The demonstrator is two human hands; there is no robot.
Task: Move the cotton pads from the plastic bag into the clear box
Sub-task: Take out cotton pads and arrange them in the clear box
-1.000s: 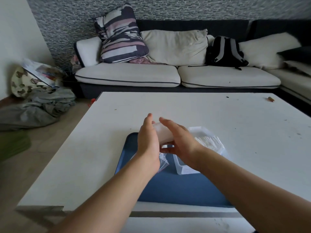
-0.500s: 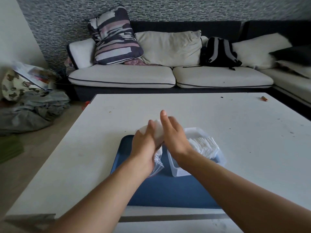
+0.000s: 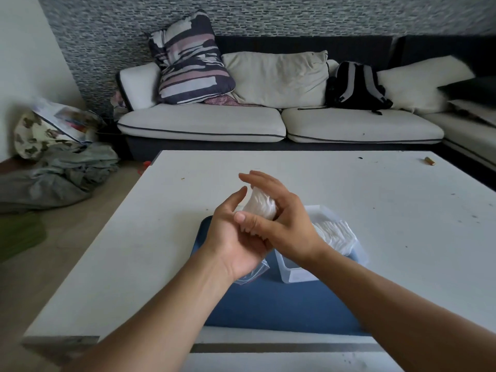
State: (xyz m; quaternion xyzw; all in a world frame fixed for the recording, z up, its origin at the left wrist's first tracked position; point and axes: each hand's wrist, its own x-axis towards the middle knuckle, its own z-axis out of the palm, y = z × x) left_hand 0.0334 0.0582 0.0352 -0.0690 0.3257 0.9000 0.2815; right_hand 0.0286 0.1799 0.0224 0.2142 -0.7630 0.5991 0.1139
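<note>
At the far left of the frame a heap of grey clothes lies on the wooden floor, with a patterned bag behind it against the wall. Right of that, across the upper middle, stands a sofa with pale seat cushions. On it, from left to right, are a striped pillow, a cream pillow and a black backpack.

The white table fills the lower half of the frame. A blue tray sits on it at lower centre.

Above the tray's left part, the left hand is turned palm up, its fingers loosely curled around the plastic bag, whose clear crumpled end shows below the heel of the hand, just over the tray. Pressed against that hand, the right hand grips a stack of cotton pads: the thumb lies across the near side of the stack and the fingers wrap around its far side, with the index finger sticking out straight toward the left. The white stack shows between the two hands, raised above the tray; whether its lower end is still inside the bag cannot be told.

Just right of the hands, a clear box stands on the tray, partly hidden by the right wrist. More white pads already lie in its right half.

In the upper right of the table, near the far edge, lies a small brown object, too small to identify.
</note>
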